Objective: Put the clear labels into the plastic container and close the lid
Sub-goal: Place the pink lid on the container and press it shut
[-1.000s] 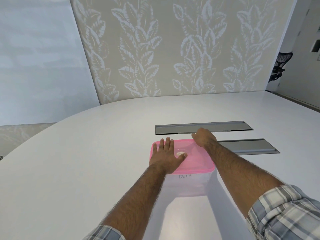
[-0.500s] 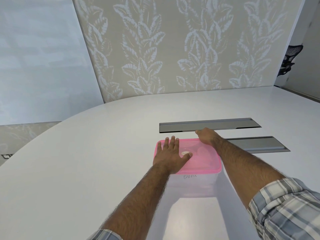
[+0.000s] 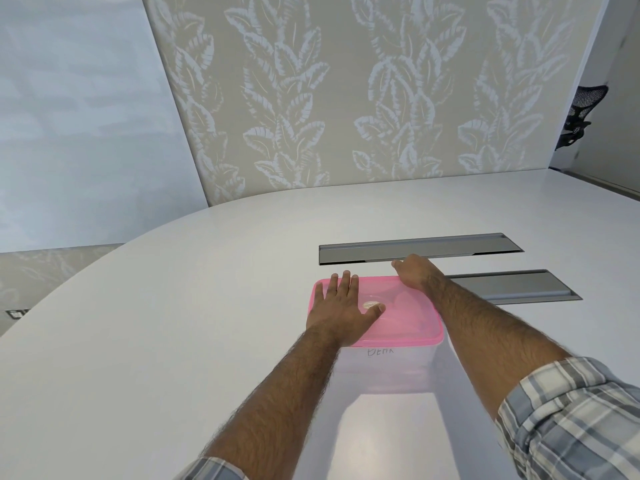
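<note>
A clear plastic container with handwriting on its near wall stands on the white table. Its pink lid lies on top of it. My left hand rests flat on the left half of the lid, fingers spread, thumb beside a small round white sticker. My right hand presses on the lid's far right corner, fingers curled down over the edge. Whatever lies inside the container is hidden by the lid and my arms; no clear labels are visible.
Two grey metal cable hatches are set into the white table just beyond the container. A leaf-patterned wall stands behind the table. A black office chair shows at the far right.
Both hands stay on the lid in nearly the same spots. The camera view has shifted slightly, so everything sits a little further right in the frame.
</note>
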